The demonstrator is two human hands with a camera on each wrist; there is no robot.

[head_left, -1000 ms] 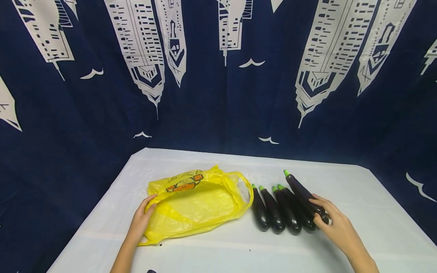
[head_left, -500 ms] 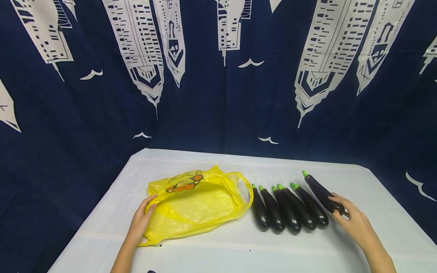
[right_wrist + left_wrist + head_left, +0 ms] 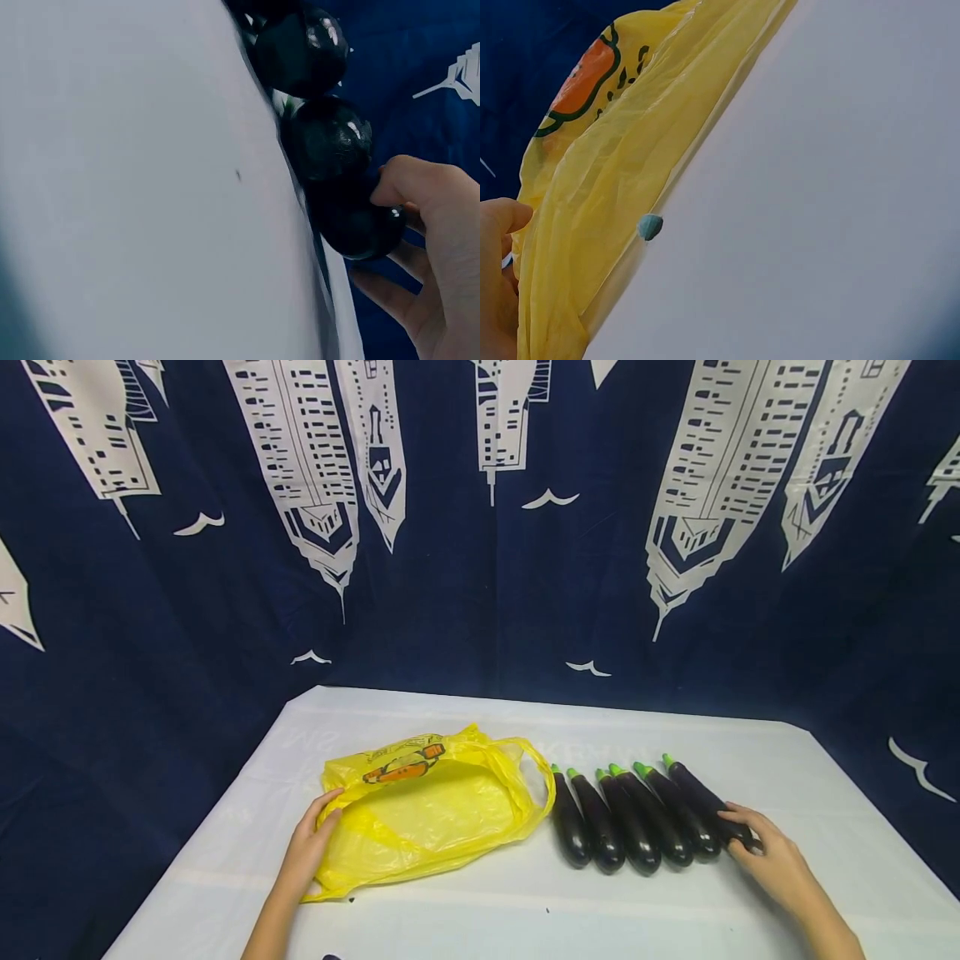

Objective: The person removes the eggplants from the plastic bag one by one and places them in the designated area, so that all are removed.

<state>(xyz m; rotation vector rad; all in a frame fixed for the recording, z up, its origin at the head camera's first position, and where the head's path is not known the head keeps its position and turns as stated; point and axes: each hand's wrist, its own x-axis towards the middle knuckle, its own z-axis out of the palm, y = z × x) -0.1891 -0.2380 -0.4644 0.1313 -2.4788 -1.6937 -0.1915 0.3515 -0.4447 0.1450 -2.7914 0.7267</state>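
Note:
A yellow plastic bag (image 3: 442, 814) lies on its side in the head view, its mouth facing the near side. My left hand (image 3: 310, 839) holds the bag's left edge between thumb and fingers. On the right, several dark eggplants (image 3: 632, 828) lie side by side, green stem ends pointing away. The rightmost eggplant (image 3: 696, 789) lies slanted against its neighbour, and my right hand (image 3: 776, 864) grips its rounded near end. In the right wrist view, thumb and fingers stand around that eggplant (image 3: 354, 225). The left wrist view shows the left hand (image 3: 496, 277) at the bag's folded edge.
A white cloth (image 3: 465, 918) covers the table. Behind it hangs a dark blue curtain (image 3: 450, 602) with white building prints. A small teal bit (image 3: 650, 226) lies by the bag in the left wrist view. A dark object (image 3: 331, 957) peeks in at the bottom edge.
My right hand has carried the eggplant rightward past the row, then lowered it beside the row's right end. The left hand and the bag have stayed in place.

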